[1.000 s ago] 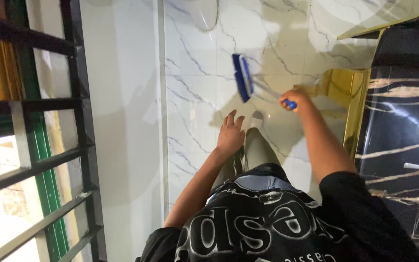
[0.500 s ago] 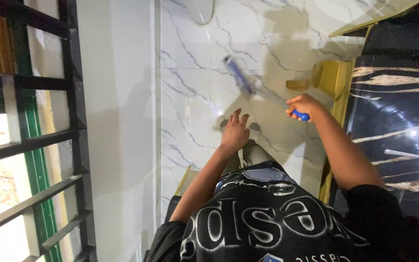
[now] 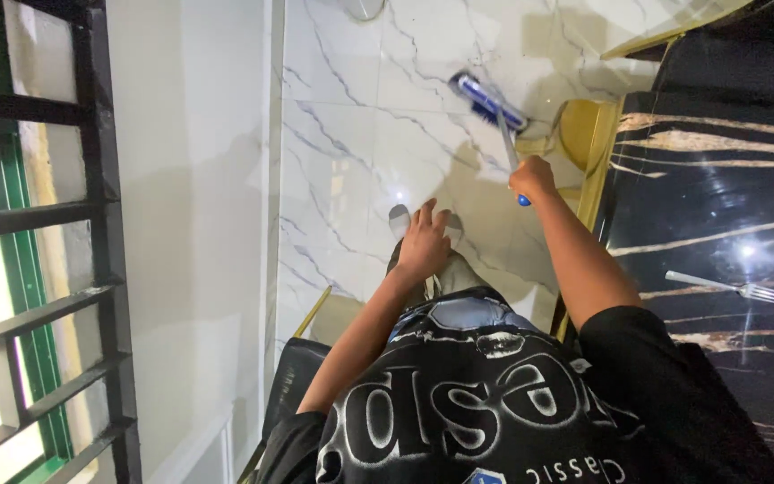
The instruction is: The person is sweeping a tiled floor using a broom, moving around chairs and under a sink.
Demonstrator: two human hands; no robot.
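two hands in view. right hand clenched around the blue grip of a long-handled broom. broom's long axis runs from the hand toward 11 o'clock; blue bristle head at the far end, resting on the white marble floor, head lying crosswise, roughly 10 to 4 o'clock. left hand released, fingers spread, holding nothing, hovering above the person's leg, at 8 o'clock from the right hand. at 2 o'clock from the broom head: a gold chair leg or frame, just beside the bristles. right side: black marble bench with a fork lying on it. left side: white wall, black window bars. a gold-edged dark chair sits at 7 o'clock, near the person's body.
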